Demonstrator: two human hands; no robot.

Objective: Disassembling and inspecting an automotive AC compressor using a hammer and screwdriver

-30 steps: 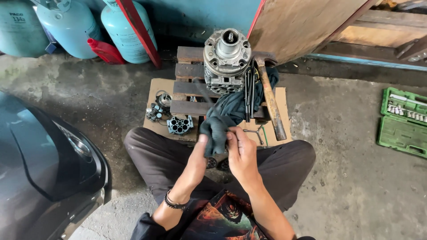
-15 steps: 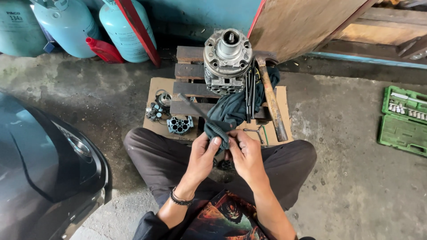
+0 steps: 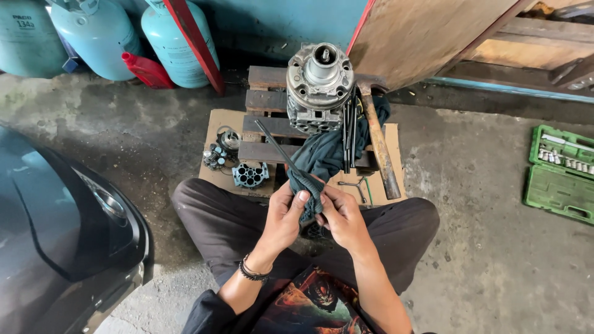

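- The left hand (image 3: 286, 213) and right hand (image 3: 341, 216) meet just below the middle of the view, both closed on a dark blue-green cloth (image 3: 318, 158); the cloth is bunched around whatever sits between the palms, and that thing is too wrapped up to make out.
- A long thin rod (image 3: 277, 147) rises out of the bundle toward 11 o'clock, its lower end hidden in the cloth.
- The rest of the cloth trails up toward 12 o'clock onto a small wooden pallet (image 3: 266, 99), where a round metal machine part (image 3: 320, 83) stands upright.
- A hammer (image 3: 377, 139) lies at 1 o'clock from the hands, its head touching the pallet's far edge (the handle points back toward the person).
- Small metal pieces (image 3: 250, 175) rest on cardboard (image 3: 218, 120) at 10 o'clock.
- Gas cylinders (image 3: 93, 37) at 11 o'clock are cut off by the top edge.
- A green socket set case (image 3: 560, 173) lies open at 3 o'clock, cropped on the right.
- A dark car (image 3: 55, 229) fills the 8 o'clock corner, only partly in view.
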